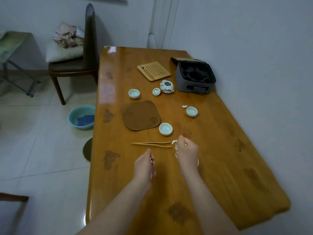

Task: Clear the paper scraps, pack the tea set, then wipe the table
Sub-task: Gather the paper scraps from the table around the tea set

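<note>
Reaching over the near half of the table [220, 167], the person's two hands hang close together. The left hand [144, 164] has its fingers curled inward; I cannot tell whether they hold anything. The right hand [186, 151], slightly farther in, pinches white scraps [174, 142] in its curled fingertips, just at the right end of the tongs [152, 144], which lie flat, crosswise to the long edges.

Just beyond the tongs stands the near cup [165, 129], upright, just beside the near right corner of a brown mat [140, 115] lying flat mid-table. Toward the right edge sits the right cup [191, 111], with a lone scrap [184, 106] on the wood just beside its far left rim. Past the mat stands the left cup [134, 93]. To its right lies the lid [156, 91], beside the uncovered teapot [167, 86].

Farther still lies a slatted tray [153, 71], and by the far right edge a grey case [194, 76] stands unzipped.

On the floor off the left edge sits a basin [82, 117] holding a blue cloth [85, 119], with a chair [76, 65] beyond.
</note>
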Available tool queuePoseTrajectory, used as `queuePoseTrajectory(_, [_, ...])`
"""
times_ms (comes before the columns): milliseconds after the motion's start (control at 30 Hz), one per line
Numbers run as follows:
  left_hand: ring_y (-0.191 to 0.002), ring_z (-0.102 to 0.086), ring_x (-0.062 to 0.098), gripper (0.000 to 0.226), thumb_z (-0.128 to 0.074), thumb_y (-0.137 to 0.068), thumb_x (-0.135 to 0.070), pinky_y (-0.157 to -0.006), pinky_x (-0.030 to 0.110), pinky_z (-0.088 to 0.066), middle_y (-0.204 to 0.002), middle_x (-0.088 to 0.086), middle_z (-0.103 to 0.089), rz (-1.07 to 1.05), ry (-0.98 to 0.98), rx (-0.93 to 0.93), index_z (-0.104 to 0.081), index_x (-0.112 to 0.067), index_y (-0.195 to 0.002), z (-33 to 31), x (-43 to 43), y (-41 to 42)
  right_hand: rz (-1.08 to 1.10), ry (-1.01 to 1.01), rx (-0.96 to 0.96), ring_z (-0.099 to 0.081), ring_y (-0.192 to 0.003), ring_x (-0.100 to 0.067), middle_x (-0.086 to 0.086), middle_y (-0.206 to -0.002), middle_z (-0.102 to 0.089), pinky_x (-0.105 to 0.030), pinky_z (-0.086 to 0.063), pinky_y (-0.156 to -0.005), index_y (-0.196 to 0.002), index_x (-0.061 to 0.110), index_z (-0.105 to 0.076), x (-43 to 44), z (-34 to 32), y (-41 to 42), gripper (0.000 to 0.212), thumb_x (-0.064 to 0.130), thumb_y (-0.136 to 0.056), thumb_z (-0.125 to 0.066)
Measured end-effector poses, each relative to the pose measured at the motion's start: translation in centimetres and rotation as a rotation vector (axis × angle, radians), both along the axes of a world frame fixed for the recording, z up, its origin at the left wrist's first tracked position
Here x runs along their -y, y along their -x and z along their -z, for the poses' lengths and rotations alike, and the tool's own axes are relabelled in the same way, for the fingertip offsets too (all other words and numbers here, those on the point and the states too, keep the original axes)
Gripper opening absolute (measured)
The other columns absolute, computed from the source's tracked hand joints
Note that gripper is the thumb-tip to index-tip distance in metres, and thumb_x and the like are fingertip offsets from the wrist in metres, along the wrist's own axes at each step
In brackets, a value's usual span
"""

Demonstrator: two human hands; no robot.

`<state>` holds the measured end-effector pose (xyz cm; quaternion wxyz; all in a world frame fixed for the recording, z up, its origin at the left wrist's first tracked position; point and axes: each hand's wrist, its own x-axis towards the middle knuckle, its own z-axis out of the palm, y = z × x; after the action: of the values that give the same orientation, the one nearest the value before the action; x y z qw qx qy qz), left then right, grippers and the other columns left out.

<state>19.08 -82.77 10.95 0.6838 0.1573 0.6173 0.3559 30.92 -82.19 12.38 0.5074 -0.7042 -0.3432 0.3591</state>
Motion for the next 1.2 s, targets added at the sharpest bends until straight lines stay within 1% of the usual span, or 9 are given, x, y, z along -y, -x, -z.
queuePoseTrajectory(200, [-0.039,-0.035,0.009,0.034,-0.043,-0.099,-0.033,-0.04,0.022,-0.027,-0.049,-0.003,-0.043,0.003,-0.002,0.11,-0.057,-0.015,-0.075,-2.1,-0.6,2.3,0.103,-0.036,-0.195,-0.03,-0.051,-0.015,-0.003,-0.052,-0.034,-0.029,-0.026,-0.047,-0.056,0.011,-0.041,2.0,-1.8,7.4,0.036,0.007,-0.09,-0.049])
queuePoseTrajectory(300, [-0.04,-0.049,0.008,0.034,-0.045,-0.099,-0.033,-0.048,0.023,-0.039,-0.049,-0.002,-0.053,-0.007,-0.033,0.138,-0.062,-0.015,-0.075,-3.0,-0.9,3.0,0.094,-0.042,-0.216,-0.051,-0.052,-0.015,-0.008,-0.054,-0.055,-0.029,-0.042,-0.048,-0.06,0.007,-0.061,2.1,-1.9,9.7,0.03,0.005,-0.088,-0.051])
queuePoseTrajectory(367, [-0.055,-0.059,0.015,0.033,-0.047,-0.098,-0.032,-0.06,0.03,-0.046,-0.06,0.004,-0.061,-0.012,-0.059,0.147,-0.064,-0.014,-0.075,-3.1,-1.2,3.7,0.114,-0.046,-0.215,-0.06,-0.059,-0.021,-0.013,-0.064,-0.066,-0.035,-0.05,-0.053,-0.069,0.007,-0.071,1.8,-1.7,10.8,0.025,0.005,-0.087,-0.054])
queuePoseTrajectory(433, [-0.07,-0.065,0.022,0.032,-0.049,-0.098,-0.032,-0.068,0.034,-0.05,-0.069,0.008,-0.066,-0.007,-0.076,0.161,-0.065,-0.012,-0.079,-3.1,-1.6,4.6,0.128,-0.048,-0.19,-0.061,-0.063,-0.028,-0.02,-0.07,-0.066,-0.041,-0.053,-0.056,-0.072,0.002,-0.07,1.1,-1.2,11.9,0.021,0.008,-0.087,-0.056])
queuePoseTrajectory(533, [-0.061,-0.063,0.017,0.031,-0.049,-0.099,-0.03,-0.059,0.028,-0.05,-0.062,0.006,-0.062,-0.001,-0.081,0.179,-0.062,-0.006,-0.082,-3.1,-2.7,6.0,0.146,-0.05,-0.128,-0.056,-0.061,-0.036,-0.028,-0.069,-0.059,-0.043,-0.05,-0.054,-0.074,-0.009,-0.06,0.1,-0.8,13.9,0.024,0.011,-0.088,-0.058])
queuePoseTrajectory(633, [-0.064,-0.063,0.019,0.032,-0.048,-0.098,-0.031,-0.061,0.028,-0.05,-0.067,0.009,-0.062,0.039,-0.061,0.199,-0.063,-0.004,-0.09,-3.0,-4.1,8.0,0.185,-0.057,-0.16,-0.053,-0.058,-0.026,-0.028,-0.069,-0.058,-0.037,-0.046,-0.053,-0.075,-0.01,-0.06,-1.3,-0.9,16.0,0.023,0.008,-0.088,-0.057])
queuePoseTrajectory(900, [-0.066,-0.065,0.023,0.032,-0.048,-0.097,-0.034,-0.062,0.03,-0.052,-0.071,0.011,-0.065,0.118,0.02,0.247,-0.063,-0.009,-0.085,-2.4,-9.1,15.6,0.391,-0.042,-0.203,-0.062,-0.063,-0.037,-0.022,-0.069,-0.065,-0.05,-0.053,-0.056,-0.069,0.002,-0.067,-5.8,-1.1,24.2,0.019,0.009,-0.084,-0.059])
queuePoseTrajectory(1067, [-0.063,-0.065,0.022,0.03,-0.047,-0.097,-0.034,-0.064,0.031,-0.053,-0.066,0.009,-0.066,0.147,0.093,0.342,-0.064,-0.014,-0.081,-2.8,-11.9,17.9,0.569,-0.081,-0.398,-0.058,-0.058,-0.023,-0.015,-0.063,-0.059,-0.029,-0.047,-0.05,-0.06,0.005,-0.059,-8.3,-2.1,26.9,0.026,0.001,-0.085,-0.051])
queuePoseTrajectory(1200, [-0.065,-0.063,0.023,0.028,-0.045,-0.1,-0.033,-0.065,0.035,-0.052,-0.068,0.01,-0.063,0.125,0.152,0.426,-0.061,-0.015,-0.087,-3.4,-14.2,18.2,0.69,-0.098,-0.644,-0.055,-0.057,-0.021,-0.01,-0.062,-0.054,-0.027,-0.047,-0.05,-0.069,0.004,-0.053,-10.5,-2.3,26.7,0.016,0.005,-0.085,-0.051])
